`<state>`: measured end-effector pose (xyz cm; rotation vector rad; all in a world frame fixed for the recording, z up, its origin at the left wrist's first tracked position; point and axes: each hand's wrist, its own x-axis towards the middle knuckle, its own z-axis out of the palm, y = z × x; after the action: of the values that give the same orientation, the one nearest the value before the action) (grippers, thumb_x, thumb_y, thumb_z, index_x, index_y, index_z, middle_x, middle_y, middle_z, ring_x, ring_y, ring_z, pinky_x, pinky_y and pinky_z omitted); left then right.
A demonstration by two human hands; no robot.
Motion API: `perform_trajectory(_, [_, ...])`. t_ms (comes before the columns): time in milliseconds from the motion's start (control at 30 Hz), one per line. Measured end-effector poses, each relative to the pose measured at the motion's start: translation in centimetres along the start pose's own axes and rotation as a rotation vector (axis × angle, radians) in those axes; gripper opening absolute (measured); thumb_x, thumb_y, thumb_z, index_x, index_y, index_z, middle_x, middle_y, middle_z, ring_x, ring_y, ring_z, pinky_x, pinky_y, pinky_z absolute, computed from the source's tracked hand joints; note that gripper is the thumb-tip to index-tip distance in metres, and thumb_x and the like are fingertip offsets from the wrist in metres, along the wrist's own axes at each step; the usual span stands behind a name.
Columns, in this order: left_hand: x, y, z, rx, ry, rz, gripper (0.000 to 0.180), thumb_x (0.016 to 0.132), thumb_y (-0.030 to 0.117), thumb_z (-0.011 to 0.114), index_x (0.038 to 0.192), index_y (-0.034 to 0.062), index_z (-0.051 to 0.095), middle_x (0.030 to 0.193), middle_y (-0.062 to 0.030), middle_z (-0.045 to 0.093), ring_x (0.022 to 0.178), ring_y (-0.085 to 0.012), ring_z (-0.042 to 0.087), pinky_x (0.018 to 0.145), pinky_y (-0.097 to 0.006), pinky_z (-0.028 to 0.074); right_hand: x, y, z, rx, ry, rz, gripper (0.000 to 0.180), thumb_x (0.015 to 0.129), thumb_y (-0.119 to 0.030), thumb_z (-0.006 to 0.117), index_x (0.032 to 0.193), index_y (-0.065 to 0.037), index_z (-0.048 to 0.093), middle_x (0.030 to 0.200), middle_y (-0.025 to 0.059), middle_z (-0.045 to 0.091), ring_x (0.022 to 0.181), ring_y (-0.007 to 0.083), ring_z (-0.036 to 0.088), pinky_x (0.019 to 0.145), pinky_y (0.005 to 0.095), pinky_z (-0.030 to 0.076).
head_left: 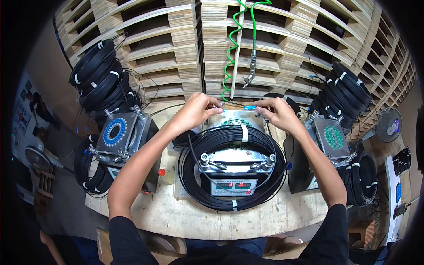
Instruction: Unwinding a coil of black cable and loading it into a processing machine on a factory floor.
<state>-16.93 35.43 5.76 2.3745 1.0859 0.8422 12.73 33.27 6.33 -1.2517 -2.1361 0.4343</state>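
Both my arms reach over a coil of black cable (187,176) that rings a benchtop machine with a metal clamp plate (236,157) and a red-digit display panel (234,187). Beyond the coil, the fingers of my left hand (199,110) are pinched on a small light-blue tip (225,110). My right hand (279,114) pinches a small bright-blue connector (250,107), level with the left hand and a short gap away. Below the hands lies a metal plate with small green connectors (236,121) around it. The fingertips partly cover both blue pieces.
Similar machines stand at left, with a ring of blue connectors (114,132), and right, with green ones (334,137). Stacked cable coils (99,75) flank the bench (176,216). A green air hose (229,53) and nozzle (252,66) hang before wooden pallets (185,35). A red-capped bottle (166,176) stands left of the coil.
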Motion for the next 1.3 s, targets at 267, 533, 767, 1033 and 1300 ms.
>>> perform_trajectory(267, [0.5,0.8,0.6,-0.085,-0.128,-0.042,0.02,0.089,0.011,0.074,0.103,-0.0034,0.075,0.085,-0.0137,0.074,0.071,-0.0137,0.067,0.065,-0.03,0.052,0.5,-0.5,0.4,-0.256,-0.218,0.006,0.025,0.084,-0.031,0.077,0.101,-0.014,0.079,0.092,0.011,0.073,0.082,0.0289,0.071,0.07,0.0383,0.052])
perform_trajectory(533, [0.1,0.4,0.4,-0.047,-0.104,-0.007,0.019,0.087,0.012,0.075,0.102,0.0007,0.077,0.084,-0.0144,0.072,0.068,-0.0186,0.065,0.064,-0.033,0.05,1.4,-1.3,0.9,-0.237,-0.267,-0.057,0.022,0.086,-0.024,0.075,0.1,-0.007,0.077,0.095,0.0119,0.074,0.087,0.0314,0.07,0.073,0.0393,0.053])
perform_trajectory(767, [0.0,0.5,0.0,-0.031,-0.126,-0.045,0.019,0.086,0.012,0.076,0.102,0.0007,0.077,0.082,-0.0143,0.072,0.067,-0.018,0.063,0.063,-0.034,0.048,3.4,-5.9,0.7,-0.835,-0.373,-0.456,0.003,0.077,-0.008,0.069,0.076,-0.007,0.072,0.079,0.0116,0.07,0.08,0.0287,0.071,0.062,0.0405,0.053])
perform_trajectory(1033, [0.3,1.5,-0.5,-0.002,-0.137,-0.025,0.019,0.085,0.013,0.077,0.1,0.0007,0.077,0.084,-0.0161,0.073,0.069,-0.0203,0.066,0.065,-0.035,0.05,5.3,-6.2,1.4,-0.788,-0.43,-0.433,0.009,0.067,-0.008,0.072,0.075,-0.003,0.072,0.076,0.0158,0.07,0.076,0.0346,0.071,0.064,0.0441,0.055])
perform_trajectory(1300, [0.1,2.2,-1.3,0.019,-0.151,0.005,0.024,0.09,0.013,0.073,0.111,0.0014,0.073,0.084,-0.0159,0.074,0.071,-0.0206,0.068,0.068,-0.035,0.052,5.7,-6.1,1.6,-0.677,-0.483,-0.327,0.01,0.071,-0.007,0.073,0.081,-0.005,0.074,0.081,0.0164,0.071,0.083,0.036,0.072,0.07,0.0464,0.057])
